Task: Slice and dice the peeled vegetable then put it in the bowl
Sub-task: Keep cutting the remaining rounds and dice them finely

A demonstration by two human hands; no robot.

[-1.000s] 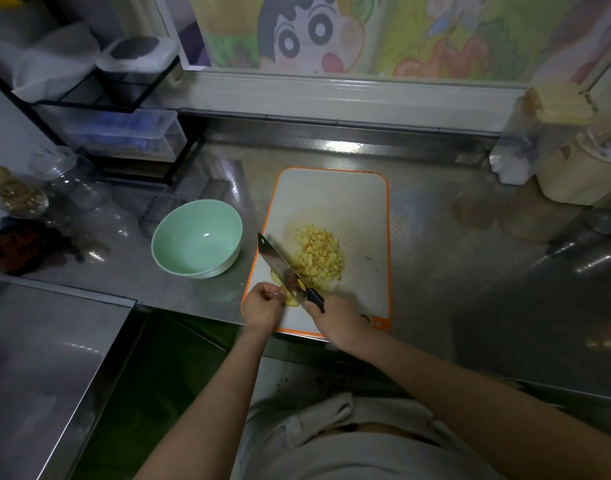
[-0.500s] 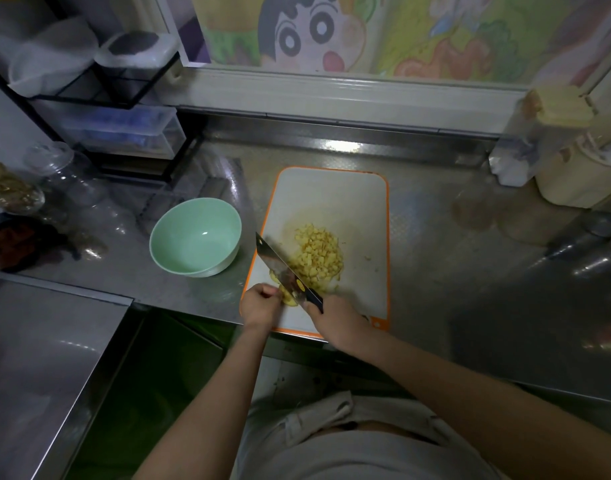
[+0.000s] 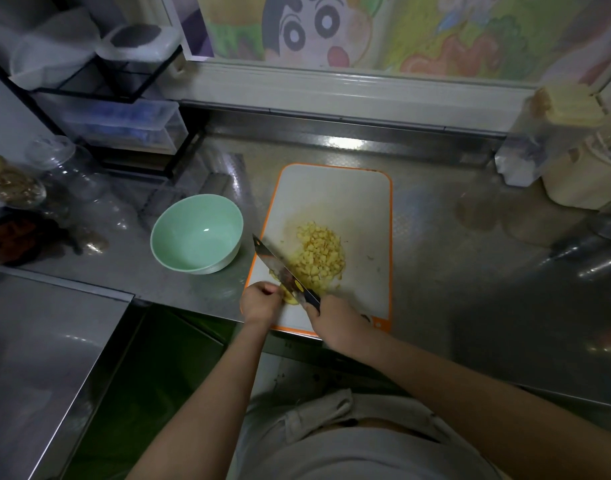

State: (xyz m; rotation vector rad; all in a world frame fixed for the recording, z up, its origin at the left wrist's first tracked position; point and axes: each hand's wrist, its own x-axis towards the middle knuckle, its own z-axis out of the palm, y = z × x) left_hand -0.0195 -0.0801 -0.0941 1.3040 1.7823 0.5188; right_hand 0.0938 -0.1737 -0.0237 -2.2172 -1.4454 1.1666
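**Knife on the last piece at the board's lower left**

Through the head camera I am looking down at a steel counter (image 3: 453,271). A white cutting board (image 3: 335,195) with an orange rim is lying at the centre of the frame.

The right hand (image 3: 335,323) is gripping the dark handle of the knife (image 3: 279,268), with the fingers wrapped fully round it, just below the middle of the board. The blade is running up and to the left from that hand, and its tip is reaching past the board's left edge toward the bowl (image 3: 197,233). I cannot tell whether the edge is touching the board.

The left hand (image 3: 260,303) is sitting just left of the blade at the board's lower left corner. Its fingers are curled and holding down a pale yellow piece of vegetable (image 3: 290,296). The piece is showing only as a sliver between the knuckles and the blade, so I cannot tell how much of it there is.

Right of the blade, a heap of small yellow cubes (image 3: 319,256) is lying on the middle of the board, up against the blade's far side.

The mint-green bowl is standing on the counter just left of the board, and its smooth inside is catching a spot of light. A black wire rack (image 3: 124,98) holding clear plastic drawers (image 3: 124,123) is filling the upper left. Glass jars (image 3: 65,168) are standing at the left edge, and a cream container (image 3: 574,181) is standing at the right edge. A cartoon picture (image 3: 314,29) is stretching across the top.
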